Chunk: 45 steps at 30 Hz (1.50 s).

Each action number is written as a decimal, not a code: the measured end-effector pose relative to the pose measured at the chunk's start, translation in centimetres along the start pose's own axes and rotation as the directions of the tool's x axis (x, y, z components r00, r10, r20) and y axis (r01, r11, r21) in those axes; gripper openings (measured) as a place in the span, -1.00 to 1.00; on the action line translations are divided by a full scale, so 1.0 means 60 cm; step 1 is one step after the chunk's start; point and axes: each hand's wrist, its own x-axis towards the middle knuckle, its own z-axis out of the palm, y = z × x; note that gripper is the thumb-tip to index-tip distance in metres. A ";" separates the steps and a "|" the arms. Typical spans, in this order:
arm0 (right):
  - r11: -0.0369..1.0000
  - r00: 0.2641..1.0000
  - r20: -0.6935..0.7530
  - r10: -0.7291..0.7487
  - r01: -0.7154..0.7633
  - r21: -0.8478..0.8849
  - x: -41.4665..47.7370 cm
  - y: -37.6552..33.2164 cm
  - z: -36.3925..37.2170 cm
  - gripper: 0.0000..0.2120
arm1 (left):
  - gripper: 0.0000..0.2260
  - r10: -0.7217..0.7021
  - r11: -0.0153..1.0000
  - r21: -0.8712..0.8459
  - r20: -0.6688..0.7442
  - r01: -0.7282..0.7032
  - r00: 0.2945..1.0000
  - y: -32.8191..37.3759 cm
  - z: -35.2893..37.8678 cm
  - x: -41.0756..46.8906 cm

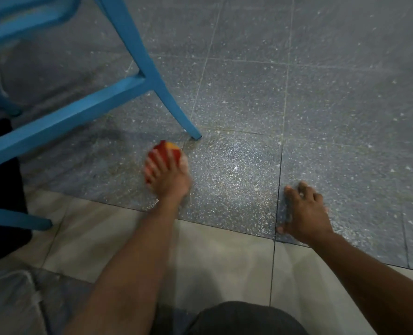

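My left hand [168, 175] grips a red and yellow sponge [169, 149] and presses it on the wet, speckled blue-grey floor tile [234, 170], just in front of a blue chair leg [162, 88]. The hand and sponge are blurred. My right hand [304, 211] lies flat on the floor to the right, fingers spread, across a tile joint. It holds nothing.
A blue wooden chair [62, 117] fills the upper left, its crossbars low over the floor. Pale beige tiles [220, 257] run along the near side. A dark object [0, 189] stands at the left edge. My knee in dark cloth [246, 320] is at the bottom.
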 end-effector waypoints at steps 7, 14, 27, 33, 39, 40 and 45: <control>1.000 1.000 -0.017 0.000 0.000 0.014 -0.002 0.002 -0.001 0.16 | -0.44 0.720 0.656 0.102 0.213 -0.747 0.661 0.107 0.144 -0.215; 0.990 0.991 0.096 -0.090 0.099 -0.101 0.018 0.029 -0.001 0.18 | -0.50 0.860 0.443 0.145 0.212 -0.885 0.465 -0.103 0.150 -0.310; 0.973 0.996 -0.014 -0.085 0.080 -0.215 -0.043 -0.054 -0.023 -0.27 | -0.27 -0.343 0.938 -0.041 0.037 0.345 0.938 -0.415 0.085 -0.468; 0.974 0.979 -0.004 -0.202 0.201 -0.108 -0.089 -0.109 -0.038 -0.35 | -0.28 -0.387 0.911 -0.068 0.201 0.407 0.900 -0.230 0.122 -0.587; 0.972 0.977 -0.053 -0.208 0.200 -0.121 -0.103 -0.072 -0.097 -0.32 | -0.45 0.583 0.723 0.102 0.439 -0.683 0.683 -0.109 0.137 -0.681; 0.973 0.977 -0.061 -0.203 0.194 -0.127 -0.106 -0.061 -0.100 -0.33 | -0.49 0.672 0.557 0.164 0.488 -0.814 0.557 -0.104 0.136 -0.679; 0.973 0.982 -0.012 -0.188 0.185 -0.137 -0.126 -0.023 -0.084 -0.36 | -0.45 0.722 -0.142 0.159 0.692 -0.977 0.007 -0.118 0.161 -0.631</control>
